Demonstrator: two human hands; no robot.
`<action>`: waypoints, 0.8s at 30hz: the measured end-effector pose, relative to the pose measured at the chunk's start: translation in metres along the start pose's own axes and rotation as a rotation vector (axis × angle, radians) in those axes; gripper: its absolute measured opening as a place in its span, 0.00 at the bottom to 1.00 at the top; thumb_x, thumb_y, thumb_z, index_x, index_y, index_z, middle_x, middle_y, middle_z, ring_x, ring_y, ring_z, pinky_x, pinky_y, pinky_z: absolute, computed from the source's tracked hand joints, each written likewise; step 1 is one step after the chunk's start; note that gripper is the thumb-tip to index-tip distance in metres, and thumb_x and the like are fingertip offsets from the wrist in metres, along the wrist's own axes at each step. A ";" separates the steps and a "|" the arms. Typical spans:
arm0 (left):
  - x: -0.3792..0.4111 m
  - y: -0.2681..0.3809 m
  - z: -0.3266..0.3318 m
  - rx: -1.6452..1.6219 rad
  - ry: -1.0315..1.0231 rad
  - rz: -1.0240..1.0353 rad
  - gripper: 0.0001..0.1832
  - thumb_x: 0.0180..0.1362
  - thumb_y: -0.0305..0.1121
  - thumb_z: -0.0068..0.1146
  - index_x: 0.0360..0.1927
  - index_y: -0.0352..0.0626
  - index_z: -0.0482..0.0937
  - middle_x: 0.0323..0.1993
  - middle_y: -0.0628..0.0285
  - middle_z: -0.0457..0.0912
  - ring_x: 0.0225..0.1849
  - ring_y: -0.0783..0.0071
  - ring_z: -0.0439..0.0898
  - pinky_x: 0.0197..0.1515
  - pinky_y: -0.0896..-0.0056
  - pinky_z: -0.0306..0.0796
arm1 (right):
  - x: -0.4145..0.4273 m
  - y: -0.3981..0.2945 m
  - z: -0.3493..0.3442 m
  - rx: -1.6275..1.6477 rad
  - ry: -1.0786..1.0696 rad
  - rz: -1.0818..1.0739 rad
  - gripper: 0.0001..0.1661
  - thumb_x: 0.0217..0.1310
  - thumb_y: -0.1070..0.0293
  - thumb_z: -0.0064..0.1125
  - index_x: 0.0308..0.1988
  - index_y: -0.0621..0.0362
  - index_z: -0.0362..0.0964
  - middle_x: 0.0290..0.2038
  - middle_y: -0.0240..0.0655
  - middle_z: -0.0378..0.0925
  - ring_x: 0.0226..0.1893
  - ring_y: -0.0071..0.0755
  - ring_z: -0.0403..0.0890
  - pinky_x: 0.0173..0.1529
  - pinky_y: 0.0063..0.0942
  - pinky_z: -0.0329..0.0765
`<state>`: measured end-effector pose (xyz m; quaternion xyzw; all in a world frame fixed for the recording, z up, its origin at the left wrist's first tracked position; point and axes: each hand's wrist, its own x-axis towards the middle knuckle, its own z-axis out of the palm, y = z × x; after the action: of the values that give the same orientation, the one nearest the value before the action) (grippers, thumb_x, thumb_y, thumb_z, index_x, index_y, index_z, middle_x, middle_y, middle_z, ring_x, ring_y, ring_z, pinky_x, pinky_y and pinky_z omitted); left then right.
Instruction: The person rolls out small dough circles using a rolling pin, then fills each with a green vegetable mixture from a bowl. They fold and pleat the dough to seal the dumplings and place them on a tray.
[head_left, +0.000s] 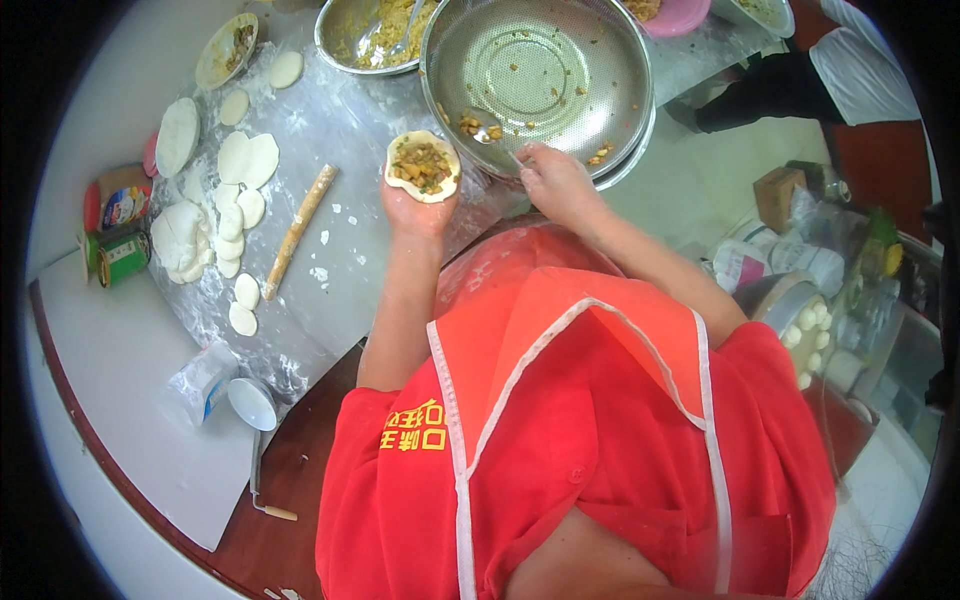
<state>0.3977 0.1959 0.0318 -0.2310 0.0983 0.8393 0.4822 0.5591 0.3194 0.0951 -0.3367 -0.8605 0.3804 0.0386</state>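
Note:
On the palm of my left hand (421, 215) lies a round dough wrapper (395, 177) with a heap of diced filling (422, 165) in its middle. My right hand (559, 184) grips the handle of a metal spoon (486, 129). The spoon's bowl rests inside a large perforated steel basin (536, 79), near its lower left wall, among bits of filling. More scraps of filling are scattered over the basin's floor. Left of my left hand, a wooden rolling pin (301, 231) lies slantwise on the floured metal table (337, 285).
Flattened dough rounds (244, 315) and a dough lump (180, 234) lie to the left. A steel bowl of yellow filling (367, 64) touches the basin. A white cup (252, 403) sits at the table's near edge. Another person's dark-clothed leg (761, 90) shows at upper right.

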 end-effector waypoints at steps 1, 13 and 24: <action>0.004 0.002 0.006 0.012 0.036 0.007 0.18 0.62 0.41 0.36 0.42 0.42 0.76 0.42 0.56 0.79 0.46 0.58 0.77 0.51 0.54 0.71 | 0.002 -0.005 0.003 0.062 0.026 -0.030 0.14 0.56 0.72 0.48 0.43 0.63 0.70 0.30 0.48 0.79 0.33 0.50 0.80 0.41 0.41 0.75; 0.011 0.003 0.033 0.092 0.120 0.016 0.19 0.62 0.43 0.36 0.42 0.43 0.76 0.43 0.59 0.79 0.46 0.60 0.77 0.51 0.54 0.70 | -0.029 -0.037 0.001 -0.047 0.117 -0.356 0.14 0.57 0.75 0.49 0.46 0.60 0.70 0.27 0.40 0.77 0.24 0.45 0.78 0.28 0.34 0.74; -0.016 -0.015 -0.007 0.000 0.051 -0.034 0.19 0.63 0.41 0.35 0.47 0.43 0.74 0.49 0.54 0.77 0.53 0.56 0.73 0.56 0.46 0.66 | -0.013 0.024 -0.081 0.136 -0.108 -0.275 0.15 0.58 0.69 0.48 0.45 0.55 0.75 0.38 0.43 0.80 0.36 0.46 0.81 0.43 0.35 0.76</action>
<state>0.4196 0.1888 0.0348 -0.2541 0.1068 0.8248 0.4936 0.6083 0.3740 0.1384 -0.1916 -0.8716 0.4463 0.0666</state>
